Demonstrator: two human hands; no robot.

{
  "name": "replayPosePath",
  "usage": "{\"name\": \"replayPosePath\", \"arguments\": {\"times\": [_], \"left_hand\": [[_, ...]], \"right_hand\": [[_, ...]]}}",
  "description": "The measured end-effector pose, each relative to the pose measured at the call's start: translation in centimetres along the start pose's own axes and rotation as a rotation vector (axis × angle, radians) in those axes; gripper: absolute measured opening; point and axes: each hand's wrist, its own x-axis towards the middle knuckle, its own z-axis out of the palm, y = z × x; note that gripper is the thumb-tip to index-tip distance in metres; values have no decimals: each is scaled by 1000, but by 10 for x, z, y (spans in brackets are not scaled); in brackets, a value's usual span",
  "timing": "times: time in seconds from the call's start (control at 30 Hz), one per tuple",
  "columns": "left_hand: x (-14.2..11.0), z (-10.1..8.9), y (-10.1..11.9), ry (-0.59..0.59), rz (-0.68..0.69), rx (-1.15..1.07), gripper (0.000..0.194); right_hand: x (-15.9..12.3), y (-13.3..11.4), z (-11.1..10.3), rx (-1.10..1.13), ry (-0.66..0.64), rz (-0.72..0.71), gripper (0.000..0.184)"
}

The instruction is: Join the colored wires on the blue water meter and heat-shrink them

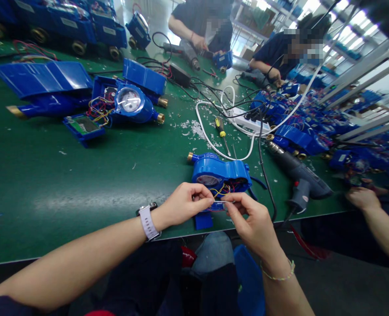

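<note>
My left hand [189, 202], a watch on its wrist, pinches one end of a thin whitish strand [219, 202]. At the other end the fingertips of my right hand [248, 217] are closed on it; whether it is a wire or a sleeve I cannot tell. Just beyond my fingers lies a blue water meter [227, 169] with its housing open. Yellow and red wires [221, 190] come out of it towards my hands. Partly hidden under my fingers, a blue cover [203, 220] sits by the table's front edge.
A heat gun [301, 175] lies to the right, its cable near my right hand. A screwdriver [221, 129], white cable [207, 139] and power strip [250, 120] are ahead. More meters [128, 103] stand left. A co-worker's hand [365, 198] is at far right; others work opposite.
</note>
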Motion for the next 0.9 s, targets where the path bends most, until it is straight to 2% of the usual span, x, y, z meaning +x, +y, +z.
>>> {"name": "replayPosePath", "arguments": {"times": [0.13, 0.2, 0.6, 0.67, 0.8, 0.9], "left_hand": [[1, 1, -2, -4, -3, -46, 13], [1, 1, -3, -21, -6, -56, 11], [3, -3, -7, -115, -53, -95, 13], [3, -3, -9, -109, -20, -65, 15], [3, -2, -10, -51, 171, 93, 17], [3, -2, -10, -53, 195, 155, 20]], "right_hand": [[2, -7, 10, -38, 6, -114, 4], [4, -8, 12, -49, 27, -142, 12], [2, -2, 11, 78, -47, -11, 13], [2, -3, 11, 66, -38, -34, 11], [2, -4, 11, 26, -23, -104, 8], [2, -2, 10, 38, -21, -101, 14]]}}
